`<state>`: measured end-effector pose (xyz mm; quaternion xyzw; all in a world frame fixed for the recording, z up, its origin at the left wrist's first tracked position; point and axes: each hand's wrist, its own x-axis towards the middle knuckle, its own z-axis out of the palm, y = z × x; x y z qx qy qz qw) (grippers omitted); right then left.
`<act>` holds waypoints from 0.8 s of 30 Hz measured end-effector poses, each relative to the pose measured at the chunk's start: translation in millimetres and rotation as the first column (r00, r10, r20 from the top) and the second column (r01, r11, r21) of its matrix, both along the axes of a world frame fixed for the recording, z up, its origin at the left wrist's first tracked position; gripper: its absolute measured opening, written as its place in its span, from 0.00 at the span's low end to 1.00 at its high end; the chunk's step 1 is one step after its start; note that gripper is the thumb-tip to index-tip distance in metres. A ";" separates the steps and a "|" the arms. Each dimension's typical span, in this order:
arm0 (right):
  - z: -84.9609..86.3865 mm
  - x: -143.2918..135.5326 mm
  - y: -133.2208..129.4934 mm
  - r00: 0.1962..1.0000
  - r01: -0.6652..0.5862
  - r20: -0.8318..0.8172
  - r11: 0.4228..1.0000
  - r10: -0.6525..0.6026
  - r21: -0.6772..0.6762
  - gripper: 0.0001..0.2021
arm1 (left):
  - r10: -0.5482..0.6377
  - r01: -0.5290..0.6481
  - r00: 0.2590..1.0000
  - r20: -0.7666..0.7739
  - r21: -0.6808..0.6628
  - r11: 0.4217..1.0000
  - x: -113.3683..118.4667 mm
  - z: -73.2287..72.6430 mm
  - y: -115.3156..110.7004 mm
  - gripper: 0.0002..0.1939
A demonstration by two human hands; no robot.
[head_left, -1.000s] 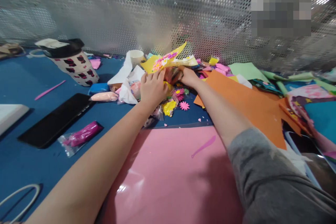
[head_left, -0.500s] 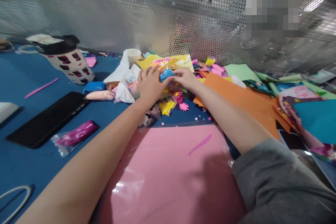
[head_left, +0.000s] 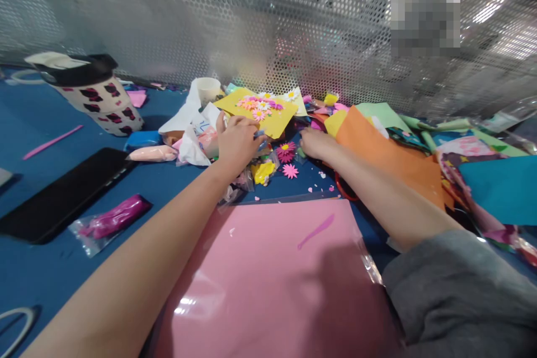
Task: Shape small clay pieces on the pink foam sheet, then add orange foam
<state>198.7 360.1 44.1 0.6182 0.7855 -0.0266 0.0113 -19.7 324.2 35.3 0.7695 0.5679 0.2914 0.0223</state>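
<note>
In the head view my left hand [head_left: 238,142] is in the pile at the middle, fingers curled beside the yellow sheet [head_left: 274,123] that bears small paper flowers [head_left: 260,105]. A bit of blue shows at its fingertips; what it grips there is too small to name. Farther right, my right hand [head_left: 316,143] reaches down between the pile and the orange paper [head_left: 386,151], its fingers bent and partly hidden. Pink flowers [head_left: 290,171] and a yellow clay piece [head_left: 263,172] lie between and below the hands.
A pink sheet [head_left: 268,279] with a purple plastic knife [head_left: 316,231] lies in front. At left are a patterned bottle [head_left: 107,103], a black flat object [head_left: 67,193] and magenta clay [head_left: 117,217]. A perforated metal panel [head_left: 201,22] stands behind.
My hands have moved apart, the right one down and to the right. The blue packet between them is no longer plainly visible, and more of the yellow sheet with flowers shows.
</note>
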 end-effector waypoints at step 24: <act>22.2 23.8 12.8 0.424 0.259 -0.904 0.951 0.047 0.171 0.11 | 0.123 -0.115 0.990 -0.071 0.102 0.988 2.6 2.6 -1.8 0.15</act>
